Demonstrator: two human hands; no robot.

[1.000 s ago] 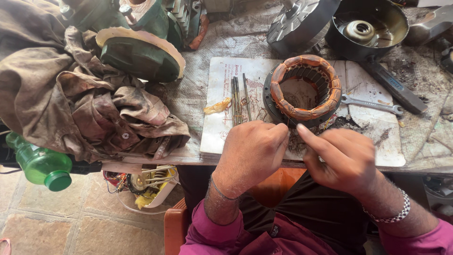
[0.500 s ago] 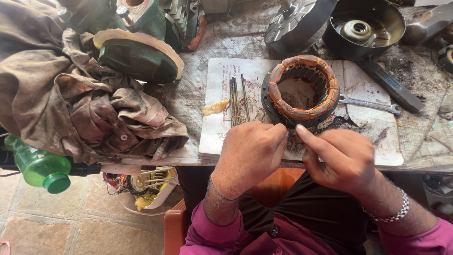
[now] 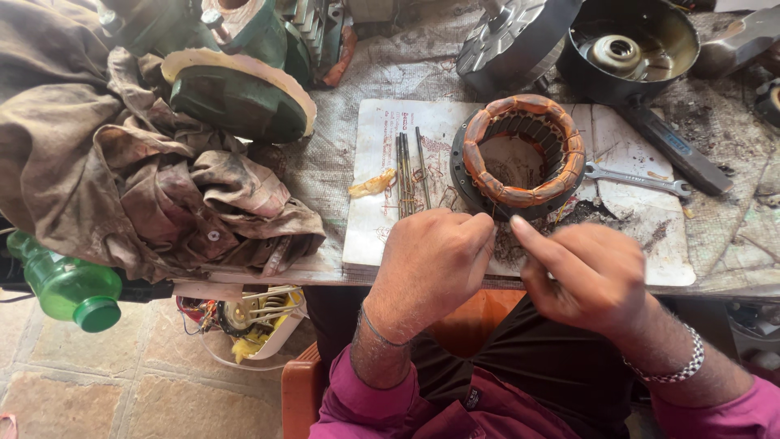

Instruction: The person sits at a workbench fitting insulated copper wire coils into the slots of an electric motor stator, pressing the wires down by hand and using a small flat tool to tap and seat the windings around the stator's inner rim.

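My left hand (image 3: 435,260) is curled into a loose fist at the table's near edge, knuckles up. My right hand (image 3: 589,272) is beside it, its index finger stretched toward the left hand's fingertips and the other fingers folded under. Whatever lies between the fingertips is hidden. Just beyond the hands, a round motor stator (image 3: 520,150) with orange-wrapped copper windings rests on a white paper sheet (image 3: 382,236). Dark debris lies on the sheet between the stator and my hands.
Thin metal rods (image 3: 406,171) and a yellow scrap (image 3: 372,185) lie left of the stator, a wrench (image 3: 638,179) right of it. A dirty cloth (image 3: 122,179), a green motor cover (image 3: 236,93), a dark round housing (image 3: 630,49) and a flat bar (image 3: 678,150) crowd the table. A green bottle (image 3: 69,284) sits low left.
Both hands stay together at the table's near edge with only slight finger movement. Nothing on the table has moved.
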